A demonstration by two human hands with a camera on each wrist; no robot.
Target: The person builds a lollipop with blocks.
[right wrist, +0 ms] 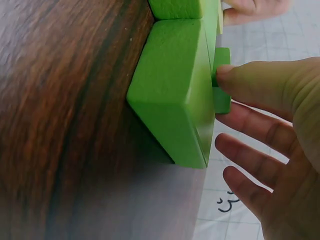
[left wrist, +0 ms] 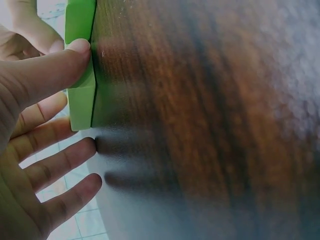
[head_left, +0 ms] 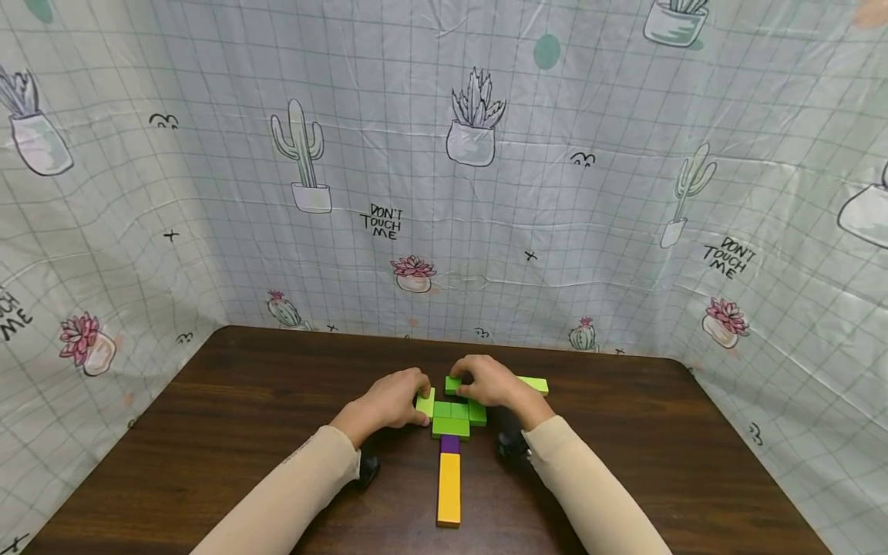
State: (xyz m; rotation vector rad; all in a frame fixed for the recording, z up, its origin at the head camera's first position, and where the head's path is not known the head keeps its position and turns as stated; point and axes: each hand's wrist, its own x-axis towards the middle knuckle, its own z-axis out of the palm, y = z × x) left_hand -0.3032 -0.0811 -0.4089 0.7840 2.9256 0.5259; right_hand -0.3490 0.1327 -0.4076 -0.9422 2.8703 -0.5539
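Note:
My left hand [head_left: 391,398] pinches a light green block [head_left: 426,401] between thumb and fingers, at the left side of a group of green blocks [head_left: 451,428] on the table. In the left wrist view, the thumb lies across that block's side while the lower fingers are spread. Behind the group, my right hand [head_left: 486,380] holds a small green block [head_left: 452,384]. The right wrist view has its thumb and index finger on this block [right wrist: 223,101], beyond a nearer, larger-looking green block [right wrist: 167,67]. A purple block [head_left: 449,444] touches the group's front.
From the purple block a long yellow-orange block [head_left: 449,489] runs towards me. A light green block [head_left: 534,385] lies behind the right wrist, partly hidden. Dark wooden table [head_left: 277,385] surrounds the blocks, with a cactus-print curtain [head_left: 444,193] along its back and sides.

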